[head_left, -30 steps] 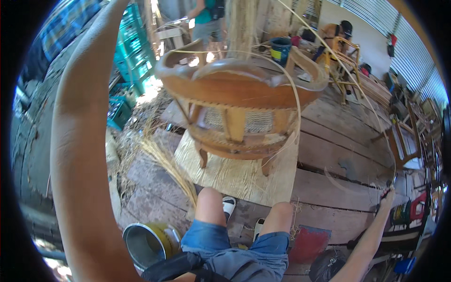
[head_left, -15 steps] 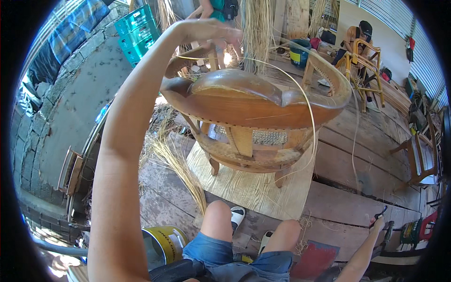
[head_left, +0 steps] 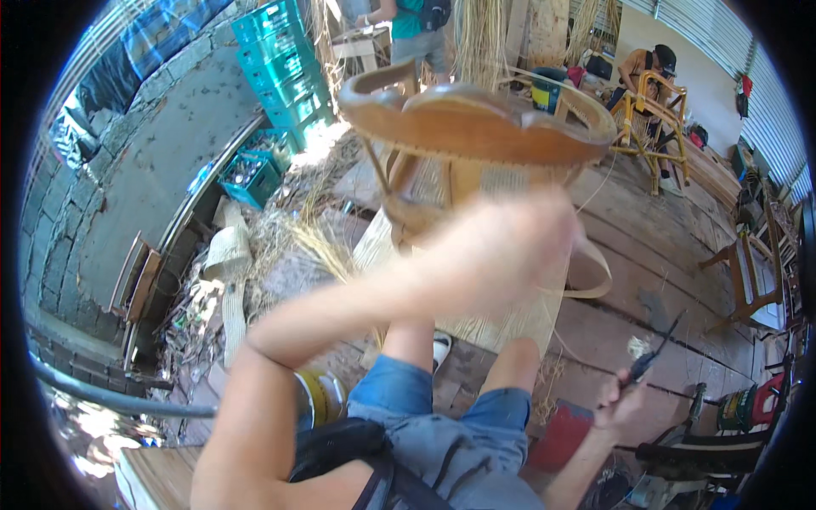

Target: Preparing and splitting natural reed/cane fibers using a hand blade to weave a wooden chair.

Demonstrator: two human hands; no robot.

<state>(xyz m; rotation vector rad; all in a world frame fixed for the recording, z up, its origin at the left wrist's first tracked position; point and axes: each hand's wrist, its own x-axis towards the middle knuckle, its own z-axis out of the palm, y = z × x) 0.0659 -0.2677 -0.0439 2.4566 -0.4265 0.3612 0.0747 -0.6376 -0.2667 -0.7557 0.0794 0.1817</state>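
The wearer is sitting with both knees apart, and the blue shorts (head_left: 463, 442) are filling the lower middle of the view. A yellow bucket (head_left: 327, 395) is standing beside the left thigh, partly behind the left arm. The two hands are resting well apart from each other. The right hand (head_left: 620, 404) is gripping a tool (head_left: 646, 360) with a dark handle and a thin shaft, which is pointing up and to the right. The left hand (head_left: 544, 225) is hanging in front of the chair (head_left: 476, 123), its forearm lying across the view; it is showing so blurred that I cannot tell whether its fingers are open or closed on anything. A pale strip (head_left: 603, 265) is curling in a loop just right of that hand.

Below, a board (head_left: 510, 319) is lying on the plank floor (head_left: 646, 246). The chair is standing straight ahead over the board, its curved wooden back facing the wearer. Straw (head_left: 319, 246) is spreading to its left, and teal crates (head_left: 285, 81) are standing stacked beyond. Farther off, one person (head_left: 408, 25) is standing behind the chair, and another (head_left: 665, 59) is bending beside a yellow chair (head_left: 654, 127).
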